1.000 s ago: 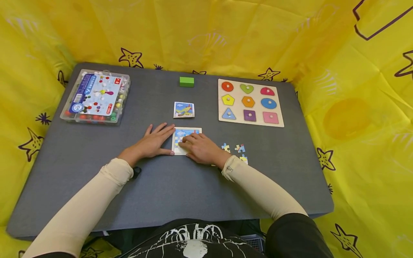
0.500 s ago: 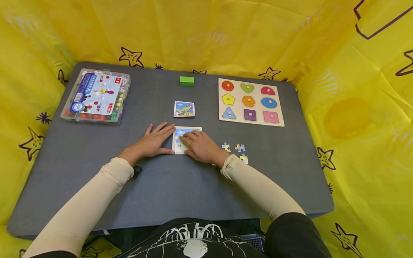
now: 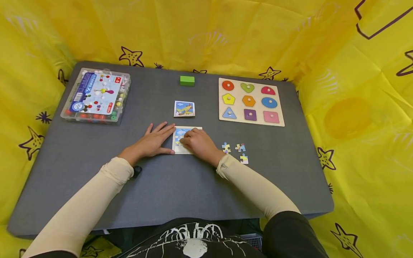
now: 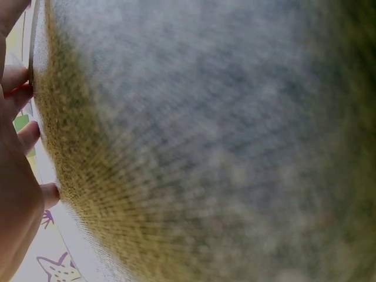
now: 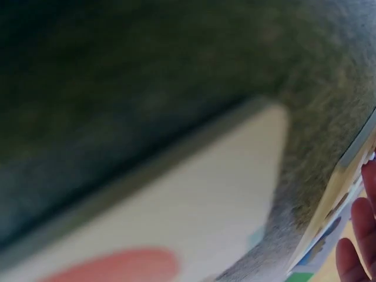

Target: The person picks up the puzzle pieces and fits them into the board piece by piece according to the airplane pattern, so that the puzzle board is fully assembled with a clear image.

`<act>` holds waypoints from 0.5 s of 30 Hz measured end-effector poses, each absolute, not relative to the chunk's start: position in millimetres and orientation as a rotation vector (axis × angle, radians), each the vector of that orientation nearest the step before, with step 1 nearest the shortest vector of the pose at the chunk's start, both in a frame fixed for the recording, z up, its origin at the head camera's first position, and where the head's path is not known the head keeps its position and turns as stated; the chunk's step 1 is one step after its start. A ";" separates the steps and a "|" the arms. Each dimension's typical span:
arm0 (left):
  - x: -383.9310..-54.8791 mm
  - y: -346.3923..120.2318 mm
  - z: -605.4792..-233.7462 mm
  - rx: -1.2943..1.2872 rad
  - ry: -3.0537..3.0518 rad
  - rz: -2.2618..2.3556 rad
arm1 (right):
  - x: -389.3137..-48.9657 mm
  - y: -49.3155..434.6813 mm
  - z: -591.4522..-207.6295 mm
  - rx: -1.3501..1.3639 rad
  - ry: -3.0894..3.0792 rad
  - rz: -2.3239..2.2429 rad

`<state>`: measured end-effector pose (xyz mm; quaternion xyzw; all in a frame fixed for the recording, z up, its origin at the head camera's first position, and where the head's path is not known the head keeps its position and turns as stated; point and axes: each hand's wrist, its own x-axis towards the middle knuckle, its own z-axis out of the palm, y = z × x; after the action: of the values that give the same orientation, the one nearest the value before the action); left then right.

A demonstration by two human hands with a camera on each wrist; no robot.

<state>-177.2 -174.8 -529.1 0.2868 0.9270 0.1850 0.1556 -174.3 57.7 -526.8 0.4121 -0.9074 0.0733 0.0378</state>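
A small picture puzzle tray [image 3: 180, 151] with a pale border lies mid-table, its blue upper part showing. My left hand [image 3: 154, 142] lies flat with spread fingers, index fingertip and thumb at the tray's left edge. Over the tray's right half, my right hand [image 3: 200, 143] has its fingers bunched and pinches a small jigsaw piece [image 3: 178, 141], mostly hidden beneath the fingertips. Fingers [image 4: 29, 138] of the left hand show at the edge of the left wrist view. In the right wrist view, right fingertips [image 5: 359, 235] appear beside the tray's edge.
Loose jigsaw pieces [image 3: 240, 147] lie right of my right hand. Beyond the tray are an airplane picture card [image 3: 184, 109] and a green block [image 3: 187, 81]. A knobbed shape board [image 3: 238, 89] stands at back right, a clear plastic box [image 3: 96, 95] at back left.
My right hand's fingers have drawn together and curled more over the tray, and the wrist has shifted slightly left, uncovering more of the loose pieces. The left hand stays put.
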 end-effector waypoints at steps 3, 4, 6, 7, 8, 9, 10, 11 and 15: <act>-177.3 -174.9 -529.1 0.822 2.659 0.531 | -174.6 53.9 -525.3 1.234 -2.787 0.225; -177.4 -175.0 -529.0 0.822 2.660 0.532 | -174.6 52.8 -524.6 1.227 -2.792 0.225; -177.5 -175.2 -528.9 0.822 2.658 0.532 | -174.7 50.8 -523.3 1.214 -2.809 0.206; -177.5 -175.3 -528.8 0.822 2.657 0.534 | -174.6 50.0 -522.5 1.208 -2.821 0.197; -177.6 -175.4 -528.8 0.822 2.656 0.534 | -174.7 49.2 -522.2 1.201 -2.835 0.190; -177.4 -175.5 -528.8 0.823 2.655 0.534 | -174.7 48.6 -522.1 1.191 -2.850 0.180; -177.5 -175.6 -528.9 0.823 2.654 0.534 | -174.7 48.1 -522.1 1.181 -2.862 0.173; -177.5 -175.7 -529.0 0.824 2.653 0.535 | -174.6 47.7 -522.0 1.172 -2.873 0.166; -177.4 -175.8 -529.7 0.831 2.650 0.539 | -173.9 47.6 -522.6 1.144 -2.898 0.160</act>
<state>-177.4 -175.8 -529.7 0.2901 0.9253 0.1882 0.1555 -173.9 47.6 -522.6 0.3668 -0.9288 0.0512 0.0109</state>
